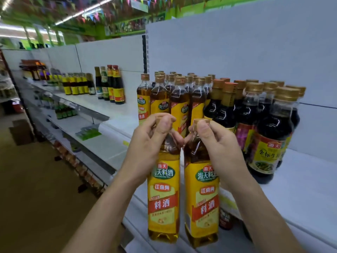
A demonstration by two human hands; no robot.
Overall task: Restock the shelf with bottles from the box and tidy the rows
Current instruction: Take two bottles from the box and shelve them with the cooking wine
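Note:
I hold two amber cooking-wine bottles with yellow labels side by side in front of the white shelf [300, 181]. My left hand [147, 141] grips the neck and gold cap of the left bottle [163, 198]. My right hand [217, 143] pinches the cap and neck of the right bottle [202, 207]. Both bottles hang upright, their bases below the shelf's front edge. Behind them on the shelf stands a block of several matching yellow-label bottles [175, 99]. The box is out of view.
Several dark soy-sauce bottles [264, 125] with gold caps stand right of the yellow-label block. Further left on the shelf are a few tall dark bottles [113, 84] and small yellow-label ones [74, 84]. Lower shelves [91, 128] run along the left, above a brown aisle floor [36, 179].

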